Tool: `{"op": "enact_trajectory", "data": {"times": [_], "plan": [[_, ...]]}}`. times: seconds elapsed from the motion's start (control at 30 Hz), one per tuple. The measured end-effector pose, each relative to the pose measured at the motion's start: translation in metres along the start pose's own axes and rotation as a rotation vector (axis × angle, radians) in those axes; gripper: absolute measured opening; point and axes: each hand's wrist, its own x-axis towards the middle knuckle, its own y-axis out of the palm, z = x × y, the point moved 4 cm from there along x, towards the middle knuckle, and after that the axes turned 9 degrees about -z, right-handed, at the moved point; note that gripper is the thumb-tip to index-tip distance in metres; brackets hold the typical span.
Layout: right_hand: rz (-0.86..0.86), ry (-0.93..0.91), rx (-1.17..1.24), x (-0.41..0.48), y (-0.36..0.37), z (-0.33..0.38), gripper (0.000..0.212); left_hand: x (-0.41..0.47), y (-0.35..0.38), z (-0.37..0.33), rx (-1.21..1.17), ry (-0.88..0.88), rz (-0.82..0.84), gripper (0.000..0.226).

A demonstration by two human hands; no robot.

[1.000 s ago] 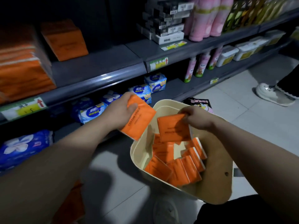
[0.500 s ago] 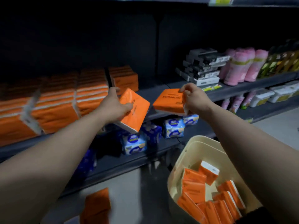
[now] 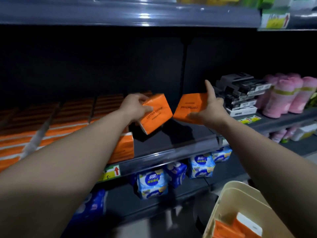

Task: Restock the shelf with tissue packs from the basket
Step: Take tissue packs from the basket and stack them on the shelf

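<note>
Dim shelf (image 3: pixel 173 134) — basket (image 3: pixel 229 191) cropped; right hand (image 3: pixel 211 111) overlaps tissue pack (image 3: pixel 188 107).

Left raised tissue pack (image 3: pixel 157 113): orange, dark lettering, white end face. Right raised tissue pack (image 3: pixel 187 107): orange, dark lettering. Stacked packs (image 3: pixel 68 124) at far left on shelf (image 3: pixel 171 136): orange, thin white stripes. Shelf: dark grey. Price tag (image 3: pixel 111 171) on shelf front: yellow-green, red arrow. Lower-shelf packs (image 3: pixel 152 182): blue and white, white lettering. Boxes (image 3: pixel 243 93) at right: black and white. Rolls (image 3: pixel 283 95) at far right: pink, olive-yellow band. Basket (image 3: pixel 228 196) at near right: cream. Basket packs (image 3: pixel 224 229): orange, white ends.
</note>
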Motion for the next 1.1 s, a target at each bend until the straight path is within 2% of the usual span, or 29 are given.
{"op": "enact_trajectory", "data": {"times": [0.17, 0.33, 0.4, 0.47, 0.53, 0.67, 0.73, 0.9, 1.0, 1.1], "plan": [[0.050, -0.002, -0.015, 0.026, 0.006, -0.009, 0.125, 0.026, 0.026, 0.013, 0.250, 0.050, 0.061, 0.053], [0.020, -0.003, -0.059, 0.035, 0.019, -0.018, 0.116, 0.034, 0.038, 0.022, 0.385, 0.119, 0.085, 0.058], [0.004, 0.016, -0.094, 0.037, 0.020, -0.020, 0.099, 0.035, 0.037, 0.026, 0.433, 0.149, 0.091, 0.058], [-0.006, 0.019, -0.121, 0.038, 0.021, -0.022, 0.070, 0.037, 0.035, 0.029, 0.491, 0.173, 0.084, 0.057], [-0.031, 0.014, -0.142, 0.040, 0.022, -0.026, 0.049, 0.039, 0.034, 0.031, 0.513, 0.180, 0.077, 0.056], [-0.049, -0.013, -0.165, 0.042, 0.023, -0.032, 0.035, 0.038, 0.035, 0.027, 0.603, 0.197, 0.028, 0.048], [-0.053, -0.025, -0.117, 0.042, 0.021, -0.033, 0.034, 0.037, 0.035, 0.027, 0.644, 0.184, 0.016, 0.048], [-0.058, -0.053, 0.020, 0.038, 0.020, -0.032, 0.033, 0.036, 0.030, 0.029, 0.562, 0.147, 0.040, 0.048], [-0.029, -0.073, 0.063, 0.034, 0.026, -0.027, 0.041, 0.028, 0.018, 0.029, 0.540, 0.151, 0.003, 0.055], [-0.035, -0.079, 0.047, 0.032, 0.037, -0.020, 0.043, 0.015, 0.002, 0.030, 0.535, 0.174, -0.060, 0.047]]}}
